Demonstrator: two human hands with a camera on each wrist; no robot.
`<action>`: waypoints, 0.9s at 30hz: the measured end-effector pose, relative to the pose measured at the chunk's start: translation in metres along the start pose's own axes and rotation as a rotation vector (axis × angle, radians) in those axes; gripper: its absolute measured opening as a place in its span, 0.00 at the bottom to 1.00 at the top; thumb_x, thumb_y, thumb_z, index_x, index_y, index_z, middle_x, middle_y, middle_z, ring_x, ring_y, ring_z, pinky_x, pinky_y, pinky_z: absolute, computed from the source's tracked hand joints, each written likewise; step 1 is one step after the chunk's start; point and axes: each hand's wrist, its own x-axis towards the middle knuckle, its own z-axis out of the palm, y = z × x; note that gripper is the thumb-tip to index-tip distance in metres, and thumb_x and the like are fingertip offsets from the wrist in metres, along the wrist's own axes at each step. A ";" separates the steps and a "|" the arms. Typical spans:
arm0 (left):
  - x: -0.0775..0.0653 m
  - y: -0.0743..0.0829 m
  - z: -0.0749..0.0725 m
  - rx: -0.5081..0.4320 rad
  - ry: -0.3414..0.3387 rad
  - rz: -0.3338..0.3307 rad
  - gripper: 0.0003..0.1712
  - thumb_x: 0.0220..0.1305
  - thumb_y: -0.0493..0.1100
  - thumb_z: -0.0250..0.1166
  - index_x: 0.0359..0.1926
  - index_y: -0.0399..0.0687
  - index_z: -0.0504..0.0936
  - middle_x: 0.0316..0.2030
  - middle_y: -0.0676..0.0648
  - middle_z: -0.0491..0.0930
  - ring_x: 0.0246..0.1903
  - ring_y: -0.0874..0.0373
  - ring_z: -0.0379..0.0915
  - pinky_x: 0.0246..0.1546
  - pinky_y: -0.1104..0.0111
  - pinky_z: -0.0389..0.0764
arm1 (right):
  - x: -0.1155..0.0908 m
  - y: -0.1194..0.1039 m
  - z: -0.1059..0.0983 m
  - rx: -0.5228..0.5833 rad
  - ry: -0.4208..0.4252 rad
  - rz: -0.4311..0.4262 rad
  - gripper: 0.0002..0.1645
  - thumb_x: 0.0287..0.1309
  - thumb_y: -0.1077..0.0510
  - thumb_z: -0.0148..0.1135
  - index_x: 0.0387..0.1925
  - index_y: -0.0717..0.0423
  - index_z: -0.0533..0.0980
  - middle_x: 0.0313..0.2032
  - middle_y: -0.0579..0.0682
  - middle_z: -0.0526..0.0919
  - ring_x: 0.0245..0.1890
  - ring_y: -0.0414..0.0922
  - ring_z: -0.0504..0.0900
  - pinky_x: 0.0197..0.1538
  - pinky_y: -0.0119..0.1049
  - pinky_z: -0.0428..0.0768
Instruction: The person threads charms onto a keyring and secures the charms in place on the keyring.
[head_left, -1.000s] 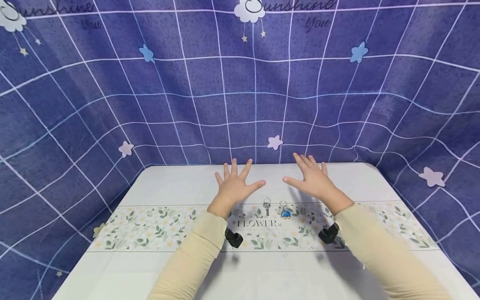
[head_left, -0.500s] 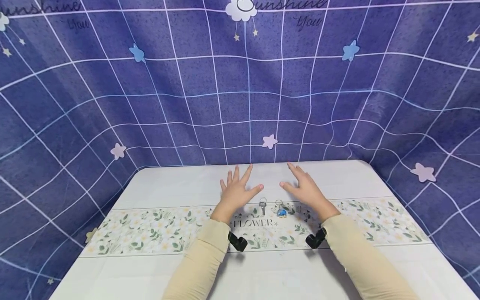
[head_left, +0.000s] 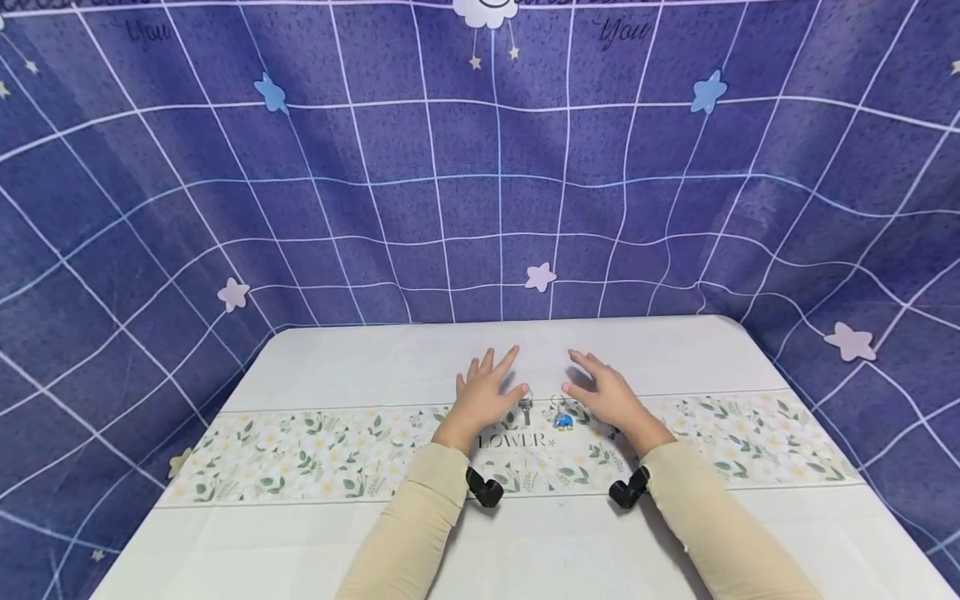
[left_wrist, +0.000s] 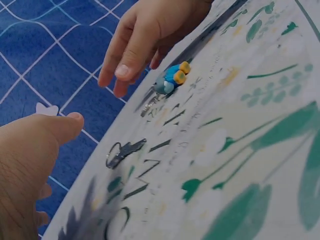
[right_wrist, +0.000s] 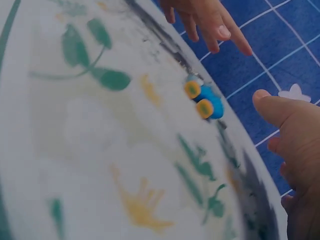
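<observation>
A silver key [head_left: 527,411] on a metal ring lies on the patterned cloth, just right of my left hand [head_left: 482,405]. That hand hovers low with fingers spread and thumb toward the key. Beside the key is a small blue figure keychain [head_left: 563,421] with yellow-orange feet, its ring pointing away from me. My right hand [head_left: 609,400] hovers to its right, fingers slightly bent, thumb close to the keychain's ring. Both hands hold nothing. In the left wrist view the key [left_wrist: 127,151] lies near the figure [left_wrist: 173,79]; in the right wrist view the figure [right_wrist: 205,101] shows clearly.
A white cloth [head_left: 315,542] with a floral band and printed lettering covers the table. Behind and on both sides hangs a blue curtain [head_left: 420,200] with a grid and stars. Black wrist cameras [head_left: 484,488] sit on the cream sleeves [head_left: 420,521].
Both hands have come lower and closer to the key and the keychain, and their fingers are less spread than a second ago. The head view has shifted slightly. Key and keychain lie where they were.
</observation>
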 end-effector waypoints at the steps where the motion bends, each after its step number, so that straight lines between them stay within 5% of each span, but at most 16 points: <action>1: 0.000 -0.001 0.002 -0.006 -0.004 0.004 0.41 0.72 0.65 0.55 0.80 0.69 0.51 0.78 0.35 0.48 0.75 0.28 0.41 0.67 0.29 0.43 | -0.001 0.001 0.002 0.001 -0.007 0.013 0.43 0.66 0.43 0.65 0.76 0.52 0.61 0.73 0.65 0.61 0.74 0.66 0.56 0.71 0.67 0.52; 6: -0.003 -0.001 0.007 -0.025 -0.007 0.040 0.37 0.73 0.62 0.57 0.78 0.67 0.58 0.77 0.36 0.53 0.74 0.29 0.45 0.68 0.31 0.45 | -0.002 0.005 0.007 0.013 -0.039 -0.015 0.37 0.65 0.46 0.67 0.71 0.52 0.69 0.72 0.61 0.66 0.75 0.66 0.54 0.71 0.67 0.50; 15: -0.004 -0.004 0.021 0.014 0.083 0.116 0.26 0.72 0.56 0.62 0.68 0.63 0.75 0.71 0.43 0.67 0.71 0.38 0.59 0.68 0.33 0.51 | -0.007 0.007 0.012 -0.056 -0.068 -0.137 0.21 0.62 0.51 0.70 0.55 0.52 0.83 0.69 0.62 0.70 0.74 0.67 0.55 0.70 0.71 0.45; 27: -0.002 -0.007 0.025 0.003 0.087 0.121 0.13 0.69 0.53 0.66 0.52 0.59 0.87 0.68 0.48 0.73 0.71 0.40 0.60 0.68 0.32 0.46 | -0.003 0.006 0.018 -0.069 -0.029 -0.153 0.09 0.60 0.55 0.69 0.43 0.48 0.84 0.67 0.64 0.71 0.72 0.70 0.57 0.70 0.72 0.47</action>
